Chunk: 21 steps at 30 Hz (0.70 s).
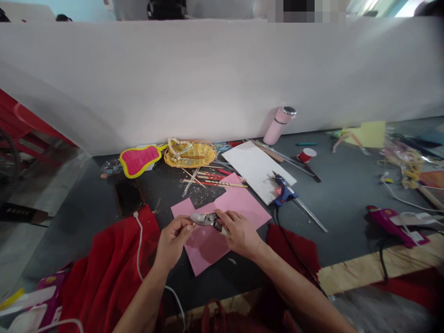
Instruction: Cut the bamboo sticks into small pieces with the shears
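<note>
My right hand (239, 231) is wrapped round the handles of a pair of pruning shears (204, 219), whose metal jaws point left. At the jaws, the fingers of my left hand (175, 239) are pinched together on something small and thin that I cannot make out. Both hands are above pink paper sheets (208, 249) on the dark table. Just behind them lie several thin wooden sticks and pencils (222, 183), with small scraps scattered around. A white board (255, 164) lies to the right, and a blue hot glue gun (285, 192) rests partly on it.
A yellow wicker basket (199, 155) with a beaded string, a pink-and-yellow padded piece (140, 161) and a pink bottle (279, 125) stand along the white partition (208, 83). Red thread (306, 155) sits at right. A phone (129, 196), white cable (139, 245) and red cloth (107, 263) lie left.
</note>
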Motion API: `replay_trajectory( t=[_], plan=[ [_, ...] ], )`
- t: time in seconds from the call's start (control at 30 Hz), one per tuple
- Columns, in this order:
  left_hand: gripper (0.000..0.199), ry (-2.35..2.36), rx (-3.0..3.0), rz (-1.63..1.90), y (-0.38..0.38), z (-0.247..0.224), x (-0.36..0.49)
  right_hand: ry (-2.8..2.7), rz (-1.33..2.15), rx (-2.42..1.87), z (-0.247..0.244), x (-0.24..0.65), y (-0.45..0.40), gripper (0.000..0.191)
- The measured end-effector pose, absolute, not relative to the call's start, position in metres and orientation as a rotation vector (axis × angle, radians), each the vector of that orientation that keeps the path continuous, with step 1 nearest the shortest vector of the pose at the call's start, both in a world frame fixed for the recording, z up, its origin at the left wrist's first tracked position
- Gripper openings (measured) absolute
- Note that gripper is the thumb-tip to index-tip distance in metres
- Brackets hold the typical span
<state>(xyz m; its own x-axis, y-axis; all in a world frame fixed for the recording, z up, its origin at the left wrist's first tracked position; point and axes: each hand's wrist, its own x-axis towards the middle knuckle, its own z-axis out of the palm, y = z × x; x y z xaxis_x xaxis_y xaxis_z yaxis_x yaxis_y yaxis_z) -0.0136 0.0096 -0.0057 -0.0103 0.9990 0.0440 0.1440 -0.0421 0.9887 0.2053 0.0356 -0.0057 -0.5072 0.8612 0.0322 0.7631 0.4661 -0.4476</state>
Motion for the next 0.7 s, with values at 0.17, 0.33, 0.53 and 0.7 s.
replay_trajectory(
  t=[0.17, 0.33, 0.53, 0.7],
  plan=[
    [0.012, 1.340, 1.410, 1.219, 0.0101, -0.0026, -0.0139, -2.453, 0.518, -1.403, -0.0064, 0.2037, 0.0370, 0.048],
    [0.016, 1.251, 1.278, 1.195, 0.0107, -0.0077, -0.0163, -2.503, 0.531, -1.356, -0.0068, 0.2073, 0.0389, 0.064],
    [0.024, 1.084, 0.972, 1.125, 0.0116, -0.0116, -0.0156, -2.511, 0.557, -1.302, -0.0094, 0.2108, 0.0405, 0.066],
    [0.025, 1.040, 0.920, 1.111, 0.0113, -0.0102, -0.0154, -2.485, 0.568, -1.296, -0.0095, 0.2103, 0.0399, 0.055]
  ],
)
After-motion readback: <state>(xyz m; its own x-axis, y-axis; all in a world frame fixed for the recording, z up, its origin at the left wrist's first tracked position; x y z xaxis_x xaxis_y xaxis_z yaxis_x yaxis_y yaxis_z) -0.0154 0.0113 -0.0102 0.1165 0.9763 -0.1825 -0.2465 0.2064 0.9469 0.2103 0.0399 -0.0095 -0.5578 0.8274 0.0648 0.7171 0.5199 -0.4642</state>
